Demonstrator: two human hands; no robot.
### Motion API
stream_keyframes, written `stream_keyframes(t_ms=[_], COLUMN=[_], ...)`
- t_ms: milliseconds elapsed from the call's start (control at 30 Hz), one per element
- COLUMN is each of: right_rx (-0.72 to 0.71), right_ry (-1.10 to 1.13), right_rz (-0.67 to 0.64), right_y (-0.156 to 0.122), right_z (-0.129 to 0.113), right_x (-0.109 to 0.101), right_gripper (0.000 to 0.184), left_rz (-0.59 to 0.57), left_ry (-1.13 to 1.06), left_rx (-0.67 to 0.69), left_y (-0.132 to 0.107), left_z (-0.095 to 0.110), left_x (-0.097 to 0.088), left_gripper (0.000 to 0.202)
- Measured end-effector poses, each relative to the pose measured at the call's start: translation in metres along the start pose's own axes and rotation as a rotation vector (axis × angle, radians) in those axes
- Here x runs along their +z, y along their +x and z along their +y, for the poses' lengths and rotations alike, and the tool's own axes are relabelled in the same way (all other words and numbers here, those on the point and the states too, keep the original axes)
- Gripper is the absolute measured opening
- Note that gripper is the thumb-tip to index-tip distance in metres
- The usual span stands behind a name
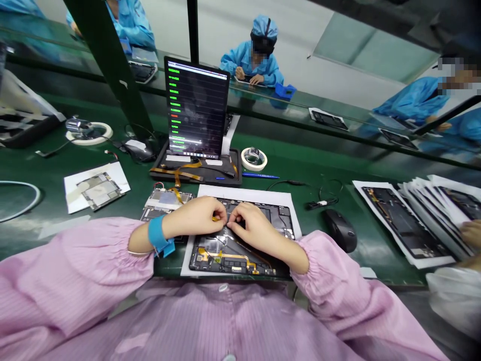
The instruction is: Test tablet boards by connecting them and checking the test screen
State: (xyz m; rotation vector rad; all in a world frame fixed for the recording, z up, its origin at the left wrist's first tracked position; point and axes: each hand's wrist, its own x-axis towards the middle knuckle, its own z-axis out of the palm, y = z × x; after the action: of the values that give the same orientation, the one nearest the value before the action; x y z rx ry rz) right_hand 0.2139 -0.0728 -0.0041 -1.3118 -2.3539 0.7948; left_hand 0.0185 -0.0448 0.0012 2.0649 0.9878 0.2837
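An opened tablet (225, 253) with bare black insides and orange flex cables lies on a white sheet (244, 194) at the near edge of the green bench. Both my hands rest on its upper middle, fingertips meeting. My left hand (197, 216), with a blue wrist strap (158, 235), is closed in a pinch on a small orange flex cable end (215, 218). My right hand (250, 225) has its fingers curled and pressed down beside that same spot; what they hold is hidden.
An upright tablet (197, 108) with green text lines stands on a black fixture (195, 173). Nearby lie a tape roll (254, 158), a blue pen (261, 175), a black mouse (340, 229), a circuit board (100, 189) on paper, and stacked tablets (424, 220) at right. People in blue coats work beyond.
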Motion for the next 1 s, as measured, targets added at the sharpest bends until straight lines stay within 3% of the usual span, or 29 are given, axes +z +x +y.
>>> stream_keyframes(t_ms=[167, 300, 367, 467, 533, 667, 800, 867, 1000], right_rx=[0.007, 0.064, 0.254, 0.643, 0.719, 0.546, 0.486, 0.478, 0.463], right_ry=[-0.006, -0.174, -0.381, -0.527, -0.375, 0.101, 0.224, 0.233, 0.243], right_rz=[-0.018, 0.08, 0.16, 0.11, 0.074, 0.146, 0.257, 0.292, 0.298], right_y=[0.003, -0.01, -0.028, -0.059, -0.076, -0.087, -0.089, -0.091, -0.094], right_z=[-0.002, -0.003, 0.005, 0.031, 0.05, 0.072, 0.079, 0.088, 0.103], right_x=[-0.002, -0.046, -0.074, -0.097, -0.094, -0.067, -0.048, -0.044, -0.041], right_gripper=[0.006, 0.011, 0.018, 0.034, 0.047, 0.055, 0.058, 0.062, 0.065], left_rz=[0.007, 0.046, 0.069, 0.074, 0.067, 0.061, 0.002, 0.142, 0.827], left_ry=[-0.003, -0.082, -0.123, -0.168, -0.182, -0.181, -0.175, -0.113, 0.291], left_rx=[-0.001, -0.002, 0.002, 0.018, 0.017, -0.002, 0.027, 0.078, 0.046], left_y=[0.001, 0.003, 0.003, 0.004, 0.004, 0.004, 0.001, 0.002, 0.015], left_z=[0.0, -0.001, -0.001, -0.001, -0.002, -0.004, -0.001, -0.001, -0.017], left_x=[0.002, 0.006, 0.007, 0.007, 0.007, 0.007, -0.005, -0.019, -0.051], left_gripper=[0.016, 0.015, 0.015, 0.014, 0.013, 0.013, 0.011, 0.015, 0.036])
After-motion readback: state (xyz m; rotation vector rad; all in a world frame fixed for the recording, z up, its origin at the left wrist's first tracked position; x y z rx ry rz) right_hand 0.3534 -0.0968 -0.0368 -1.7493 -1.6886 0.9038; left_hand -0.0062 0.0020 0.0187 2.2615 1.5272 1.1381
